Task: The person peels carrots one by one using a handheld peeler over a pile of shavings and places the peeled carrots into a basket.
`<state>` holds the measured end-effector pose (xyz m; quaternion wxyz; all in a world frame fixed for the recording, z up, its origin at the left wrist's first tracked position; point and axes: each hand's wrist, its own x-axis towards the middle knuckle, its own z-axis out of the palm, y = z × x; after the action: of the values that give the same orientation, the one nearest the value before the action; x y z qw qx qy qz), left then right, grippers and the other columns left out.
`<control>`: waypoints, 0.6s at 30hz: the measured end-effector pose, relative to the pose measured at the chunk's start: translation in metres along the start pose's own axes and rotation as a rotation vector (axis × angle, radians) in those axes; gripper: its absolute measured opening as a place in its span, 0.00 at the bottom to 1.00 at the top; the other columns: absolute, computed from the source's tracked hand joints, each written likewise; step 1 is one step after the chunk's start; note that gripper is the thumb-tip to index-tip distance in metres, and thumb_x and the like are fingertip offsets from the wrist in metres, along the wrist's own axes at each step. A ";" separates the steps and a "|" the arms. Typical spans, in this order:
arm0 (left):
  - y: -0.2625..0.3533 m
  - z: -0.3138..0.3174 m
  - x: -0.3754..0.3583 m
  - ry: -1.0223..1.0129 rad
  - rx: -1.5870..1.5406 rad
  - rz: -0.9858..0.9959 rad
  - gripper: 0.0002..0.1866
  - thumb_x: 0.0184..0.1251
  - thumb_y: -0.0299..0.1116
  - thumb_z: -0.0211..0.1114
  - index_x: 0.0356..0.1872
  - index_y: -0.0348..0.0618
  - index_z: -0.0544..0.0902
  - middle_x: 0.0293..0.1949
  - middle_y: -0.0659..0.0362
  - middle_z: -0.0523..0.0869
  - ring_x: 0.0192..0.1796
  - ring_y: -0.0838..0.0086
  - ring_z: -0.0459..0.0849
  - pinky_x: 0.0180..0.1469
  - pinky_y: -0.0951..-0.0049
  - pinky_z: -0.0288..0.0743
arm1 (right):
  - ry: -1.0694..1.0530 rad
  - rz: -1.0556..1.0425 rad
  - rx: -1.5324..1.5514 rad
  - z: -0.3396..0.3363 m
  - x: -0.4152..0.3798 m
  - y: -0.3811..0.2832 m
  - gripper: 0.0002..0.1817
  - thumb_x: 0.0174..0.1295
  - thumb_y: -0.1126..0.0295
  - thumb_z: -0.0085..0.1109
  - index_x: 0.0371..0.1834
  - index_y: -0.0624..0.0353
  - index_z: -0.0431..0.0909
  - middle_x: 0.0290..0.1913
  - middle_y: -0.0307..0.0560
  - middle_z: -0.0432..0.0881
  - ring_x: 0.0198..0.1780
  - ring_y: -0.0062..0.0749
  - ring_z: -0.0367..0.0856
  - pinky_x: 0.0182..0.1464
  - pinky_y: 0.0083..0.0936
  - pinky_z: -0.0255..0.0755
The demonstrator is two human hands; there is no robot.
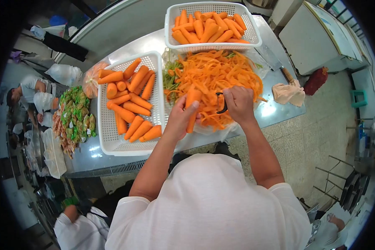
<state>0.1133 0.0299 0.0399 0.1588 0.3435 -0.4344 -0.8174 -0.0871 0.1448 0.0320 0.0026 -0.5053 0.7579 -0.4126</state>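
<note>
My left hand is wrapped round a carrot, held tilted over a heap of orange peelings. To its right, my right hand grips a black peeler, whose head stands a little apart from the carrot. The peelings lie on a plastic sheet, with green carrot tops along their left side. Left of my hands, a white perforated basket holds several carrots. A second white basket with several carrots stands behind the heap.
A cleaver and a beige cloth lie at the metal table's right end. Green-wrapped bundles are on the left, near another person. A person in white is at lower left. A white freezer stands right.
</note>
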 end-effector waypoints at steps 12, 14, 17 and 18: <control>-0.006 0.086 0.017 0.012 -0.055 -0.001 0.25 0.83 0.47 0.56 0.72 0.50 0.66 0.41 0.60 0.80 0.25 0.78 0.80 0.20 0.79 0.74 | 0.010 -0.215 -0.210 0.005 0.082 0.094 0.23 0.72 0.55 0.58 0.18 0.52 0.80 0.22 0.42 0.77 0.31 0.42 0.77 0.44 0.41 0.63; -0.005 0.087 0.025 0.062 -0.006 0.025 0.25 0.83 0.49 0.56 0.72 0.50 0.66 0.40 0.60 0.79 0.25 0.78 0.80 0.20 0.78 0.75 | 0.015 -0.206 -0.082 -0.010 0.080 0.075 0.25 0.72 0.53 0.57 0.17 0.52 0.81 0.22 0.44 0.79 0.31 0.43 0.78 0.45 0.41 0.64; -0.012 0.071 0.036 0.030 0.021 0.036 0.26 0.83 0.51 0.56 0.72 0.50 0.66 0.39 0.61 0.79 0.27 0.78 0.80 0.22 0.77 0.76 | 0.018 -0.430 -0.079 -0.006 0.073 0.047 0.26 0.72 0.52 0.57 0.16 0.52 0.80 0.22 0.45 0.80 0.31 0.43 0.79 0.45 0.41 0.63; -0.015 0.064 0.036 -0.029 0.005 0.022 0.26 0.83 0.52 0.56 0.72 0.50 0.67 0.39 0.61 0.80 0.28 0.78 0.81 0.23 0.77 0.78 | 0.020 -0.424 -0.095 -0.002 0.073 0.053 0.26 0.72 0.52 0.57 0.16 0.52 0.80 0.22 0.45 0.80 0.31 0.43 0.79 0.45 0.41 0.63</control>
<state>0.0429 0.0569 0.0372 0.1604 0.3270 -0.4427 -0.8193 -0.1639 0.0980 0.0302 -0.1158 -0.6488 0.6533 -0.3727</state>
